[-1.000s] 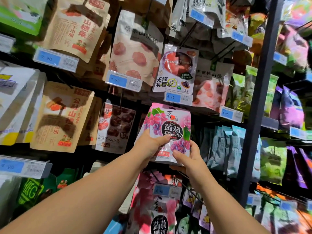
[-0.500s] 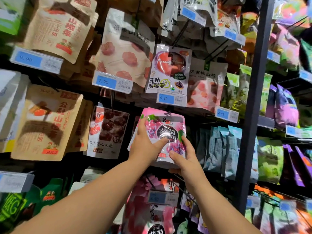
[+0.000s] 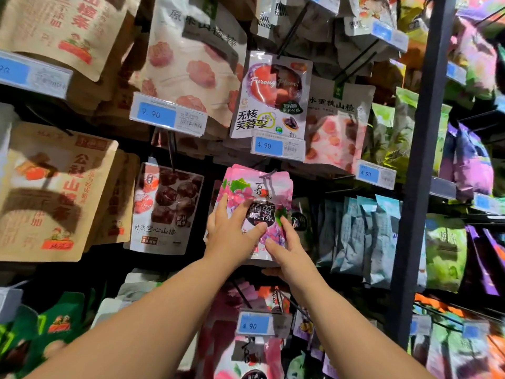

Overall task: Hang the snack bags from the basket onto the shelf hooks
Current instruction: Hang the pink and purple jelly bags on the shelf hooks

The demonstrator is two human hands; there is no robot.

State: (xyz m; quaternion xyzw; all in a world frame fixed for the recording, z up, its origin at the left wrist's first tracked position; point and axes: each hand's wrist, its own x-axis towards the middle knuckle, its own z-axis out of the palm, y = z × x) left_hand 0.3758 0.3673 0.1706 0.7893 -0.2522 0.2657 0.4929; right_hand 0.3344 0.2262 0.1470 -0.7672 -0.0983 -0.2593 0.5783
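Observation:
A pink grape-jelly snack bag (image 3: 262, 187) is held up against the middle shelf row, its top at a dark hook (image 3: 269, 175). My left hand (image 3: 231, 236) grips its lower left side, thumb across the front. My right hand (image 3: 285, 246) holds the lower right corner, fingers under the bottom edge. More pink bags lie stacked directly behind it. The basket is out of view.
Hanging snack bags fill the shelf: a dark hawthorn bag (image 3: 166, 209) to the left, a plum bag (image 3: 273, 94) above with a 4.90 price tag (image 3: 277, 145), blue bags (image 3: 363, 236) to the right. A dark upright post (image 3: 420, 170) stands right. Pink bags (image 3: 246, 351) hang below.
Both hands have pushed the pink bag up and deeper toward the shelf, so its top now sits at the hook. The view has closed in on the shelf.

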